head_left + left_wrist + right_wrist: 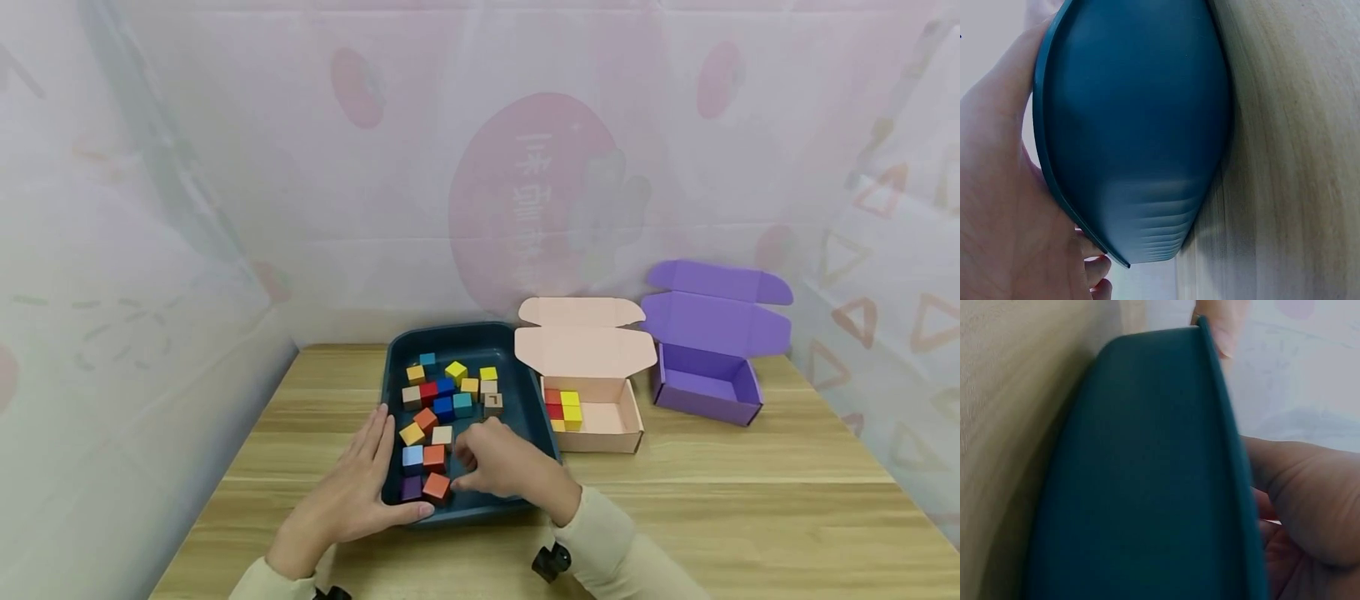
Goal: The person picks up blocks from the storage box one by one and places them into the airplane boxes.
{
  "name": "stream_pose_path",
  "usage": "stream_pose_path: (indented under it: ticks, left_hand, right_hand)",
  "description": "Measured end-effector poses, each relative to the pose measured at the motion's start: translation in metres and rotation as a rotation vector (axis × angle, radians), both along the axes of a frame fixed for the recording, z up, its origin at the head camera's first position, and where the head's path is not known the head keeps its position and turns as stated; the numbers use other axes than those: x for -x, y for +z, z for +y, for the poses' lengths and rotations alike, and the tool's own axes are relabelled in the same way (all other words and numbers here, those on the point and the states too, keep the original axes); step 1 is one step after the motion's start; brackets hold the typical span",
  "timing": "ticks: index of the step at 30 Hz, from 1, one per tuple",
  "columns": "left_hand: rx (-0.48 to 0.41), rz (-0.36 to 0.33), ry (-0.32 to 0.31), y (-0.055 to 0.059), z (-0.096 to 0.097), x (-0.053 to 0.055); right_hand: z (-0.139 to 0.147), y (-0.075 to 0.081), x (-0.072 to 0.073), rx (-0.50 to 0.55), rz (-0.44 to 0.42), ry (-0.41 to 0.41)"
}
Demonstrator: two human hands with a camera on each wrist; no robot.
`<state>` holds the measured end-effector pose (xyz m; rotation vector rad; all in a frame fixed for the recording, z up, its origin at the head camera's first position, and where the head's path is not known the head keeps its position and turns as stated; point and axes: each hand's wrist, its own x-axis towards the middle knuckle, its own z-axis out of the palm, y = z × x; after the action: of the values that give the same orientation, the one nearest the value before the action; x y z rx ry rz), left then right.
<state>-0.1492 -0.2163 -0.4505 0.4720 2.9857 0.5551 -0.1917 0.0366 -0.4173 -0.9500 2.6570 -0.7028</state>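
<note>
A dark teal tray (528, 425) holds several coloured wooden cubes, mostly on its left side. My left hand (348, 487) rests on the tray's near left corner, fingers straight along the left rim, thumb over the front rim. Reaching over the front of the tray, my right hand (506, 467) has bent fingers pointing down inside it. Its thumb is close beside an orange-red cube (437, 488). I cannot tell whether those fingers hold a cube. Near them lie a pale wooden cube (442, 436) and a marked wooden cube (492, 405). In both wrist views the tray's outer wall (1129, 112) hides part of the hand.
Right of the tray stands an open peach box (600, 442) with red and yellow cubes in its left part. Farther right is an open purple box (705, 404). Both lids stand raised at the back, before a patterned cloth (397, 208). Everything sits on a wooden table (735, 517).
</note>
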Motion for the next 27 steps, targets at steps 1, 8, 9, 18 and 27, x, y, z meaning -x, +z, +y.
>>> stream_pose_path:
  ticks: [1,8,9,18,27]
  left_hand:
    - [0.002,-0.001,0.0,0.0,0.0,0.0]
    - [0.002,0.001,-0.009,0.0,0.0,0.0]
    - [-0.001,0.002,-0.011,0.0,0.0,0.0]
    - [-0.019,0.006,-0.017,0.002,0.0,0.001]
    - [-0.011,0.005,-0.014,0.0,-0.001,0.0]
  right_hand:
    - [-0.003,-0.002,0.0,-0.009,-0.005,0.0]
    - [-0.022,-0.005,-0.001,-0.067,-0.038,-0.029]
    - [-0.024,-0.006,-0.001,-0.072,-0.04,-0.03]
    - [-0.03,-0.008,-0.001,-0.07,-0.057,-0.028]
    - [-0.033,-0.011,-0.002,-0.061,-0.072,-0.011]
